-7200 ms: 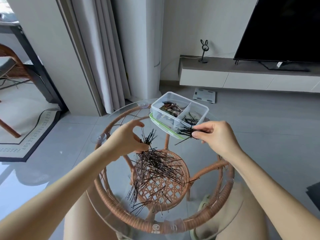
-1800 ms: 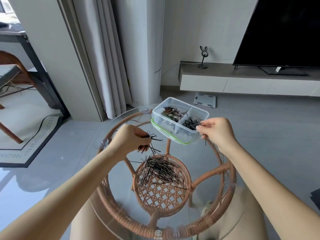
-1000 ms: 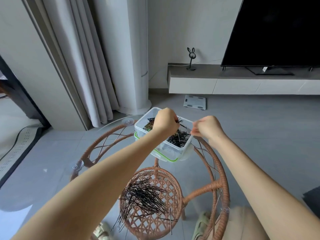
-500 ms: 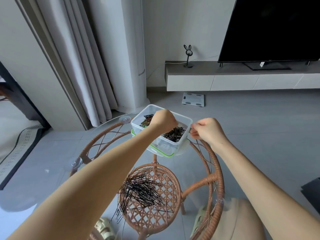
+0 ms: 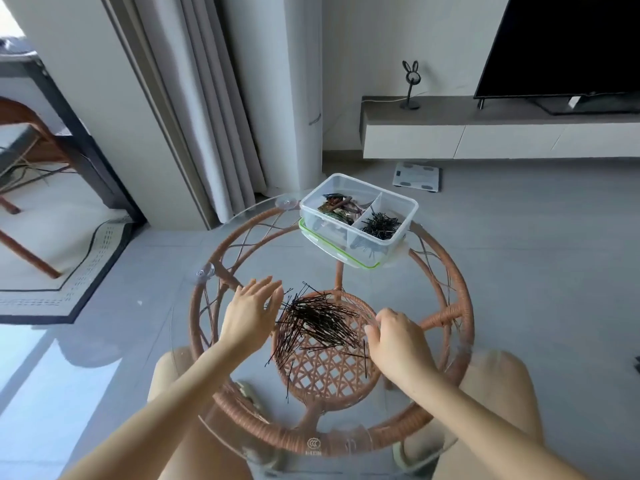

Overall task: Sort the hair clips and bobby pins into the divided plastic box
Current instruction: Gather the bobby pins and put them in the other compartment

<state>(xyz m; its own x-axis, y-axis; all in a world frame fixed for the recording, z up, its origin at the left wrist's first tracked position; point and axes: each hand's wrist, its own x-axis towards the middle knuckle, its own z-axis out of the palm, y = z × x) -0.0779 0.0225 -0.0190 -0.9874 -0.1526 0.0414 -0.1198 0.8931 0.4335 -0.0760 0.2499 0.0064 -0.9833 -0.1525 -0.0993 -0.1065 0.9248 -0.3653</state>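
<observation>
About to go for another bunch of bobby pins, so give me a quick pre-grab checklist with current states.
1. Left hand free of pins: ok, fingers spread, nothing held.
2. Right hand free: cannot tell, fingers curled downward.
3. Pile of black bobby pins within reach: ok, lies between both hands on the round glass tabletop.
4. Clear divided plastic box open: ok, no lid on top.
5. Pin compartment has room: ok, right section partly filled.
6. Stray pins: not ok, a few lie apart at the pile's near edge.

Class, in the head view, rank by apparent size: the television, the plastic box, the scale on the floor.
1. television, though cut off by the frame
2. plastic box
3. scale, farther away, so true size is unsure
</observation>
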